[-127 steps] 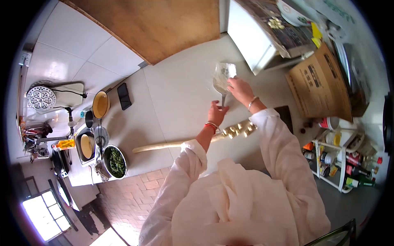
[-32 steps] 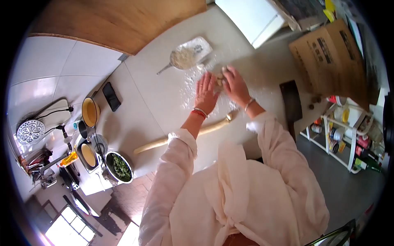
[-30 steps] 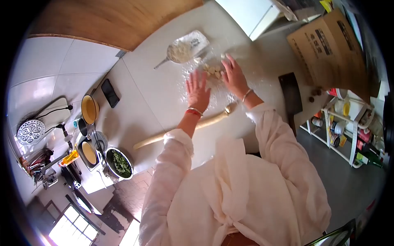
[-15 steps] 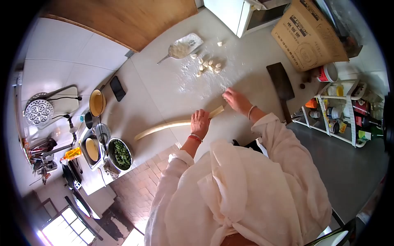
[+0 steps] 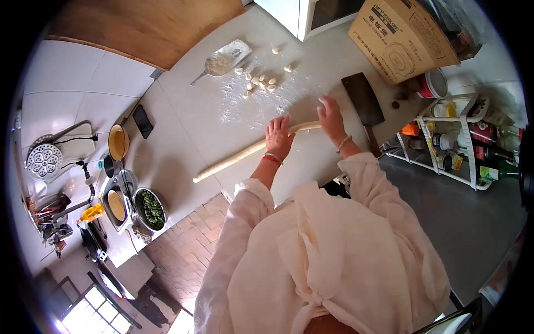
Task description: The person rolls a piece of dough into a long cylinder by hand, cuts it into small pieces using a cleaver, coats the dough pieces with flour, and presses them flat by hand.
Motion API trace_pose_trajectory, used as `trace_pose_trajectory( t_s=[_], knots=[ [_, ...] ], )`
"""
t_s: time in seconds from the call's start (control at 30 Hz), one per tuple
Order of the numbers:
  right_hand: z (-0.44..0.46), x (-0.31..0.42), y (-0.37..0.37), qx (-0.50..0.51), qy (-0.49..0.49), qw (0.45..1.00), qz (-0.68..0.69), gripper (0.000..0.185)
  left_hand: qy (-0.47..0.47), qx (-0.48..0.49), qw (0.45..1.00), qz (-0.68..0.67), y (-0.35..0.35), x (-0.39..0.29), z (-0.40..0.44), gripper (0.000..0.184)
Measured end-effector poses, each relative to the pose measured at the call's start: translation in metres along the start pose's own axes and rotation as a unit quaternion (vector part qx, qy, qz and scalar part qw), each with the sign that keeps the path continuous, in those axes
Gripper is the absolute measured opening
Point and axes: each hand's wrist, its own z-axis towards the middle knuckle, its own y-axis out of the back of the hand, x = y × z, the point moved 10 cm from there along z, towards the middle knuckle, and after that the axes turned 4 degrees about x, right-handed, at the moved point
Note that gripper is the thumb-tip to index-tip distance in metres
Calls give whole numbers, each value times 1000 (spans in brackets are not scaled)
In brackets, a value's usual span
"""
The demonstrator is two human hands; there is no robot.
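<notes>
A long pale dough rope (image 5: pixel 233 160) lies slantwise across the counter. My left hand (image 5: pixel 279 137) rests on it with the fingers spread, near its right part. At the rope's right end is my right hand (image 5: pixel 332 119), fingers apart, its palm side over the dough. Beyond them, several small dough pieces (image 5: pixel 261 82) sit in scattered flour, with a few lying farther off. A metal scoop of flour (image 5: pixel 219 64) rests on a plastic bag. Right of my right hand lies a cleaver (image 5: pixel 362 100).
A cardboard box (image 5: pixel 400 42) and a white rack of bottles (image 5: pixel 470 139) stand at the right. Toward the left are a phone (image 5: pixel 143 121), a yellow bowl (image 5: pixel 118 142), a sink and a bowl of chopped greens (image 5: pixel 150 209). A wooden board (image 5: pixel 144 28) is at the far side.
My hands have left the small dough pieces and come down to the rope. The rope now reaches farther right, with my right hand at its end.
</notes>
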Motion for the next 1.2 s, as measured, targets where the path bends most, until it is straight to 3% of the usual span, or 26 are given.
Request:
trace_pose_trajectory(
  t_s=[0.1, 0.23, 0.33, 0.53, 0.63, 0.67, 0.73, 0.77, 0.8, 0.83, 0.87, 0.93, 0.97, 1.07, 1.1, 1.13, 1.2],
  knots=[
    [-40, 5, 18, 29, 25, 999, -6, 41, 13, -8, 1000, 10, 3, 24, -34, 56],
    [-56, 47, 3, 152, 103, 977, -109, 42, 77, -6, 989, 129, 18, 88, -98, 46],
    [-35, 30, -18, 236, 66, 967, -65, 36, 56, 25, 980, 189, 40, 117, -125, 38],
    [2, 39, -17, 185, 213, 954, -101, 26, 127, 61, 969, 204, 82, 162, -164, 35],
    [2, 33, 15, 106, 132, 980, -105, 27, 134, 23, 967, 217, 101, 160, -165, 43],
    [-5, 22, 22, 81, 69, 994, -26, 27, 122, 5, 967, 221, 107, 153, -160, 46],
    [-23, -3, 32, 27, -47, 991, 125, 29, 74, -6, 992, 102, 98, 126, -127, 59],
    [-35, -15, 28, 18, -161, 948, 275, 31, 51, -48, 998, -3, 100, 81, -102, 63],
    [-51, -11, 11, 7, -268, 869, 417, 34, 5, -65, 996, -58, 97, 41, -79, 68],
    [-68, -2, -12, -6, -362, 756, 545, 37, -21, -47, 990, -128, 87, 2, -59, 73],
    [-71, 8, -38, 4, -328, 739, 589, 40, -81, -16, 962, -259, 79, -43, -43, 79],
    [-81, 7, -77, 16, -281, 707, 648, 44, -175, 109, 932, -299, 41, -108, -20, 76],
    [-83, 10, -79, 18, -273, 693, 667, 45, -204, 55, 926, -312, 41, -117, -14, 71],
    [-80, 35, 10, -9, -335, 662, 670, 45, -133, 97, 970, -176, -18, -66, 8, 65],
    [-81, 12, 52, -12, -269, 861, 431, 42, -137, 40, 985, -96, -26, -42, 1, 57],
    [-83, -3, 91, -14, -176, 973, 148, 40, -129, 44, 985, -109, -23, -32, -2, 54],
    [-117, -66, 132, -93, -211, 973, 1, 41, -112, 58, 983, -133, -17, -19, -12, 50]
  ],
)
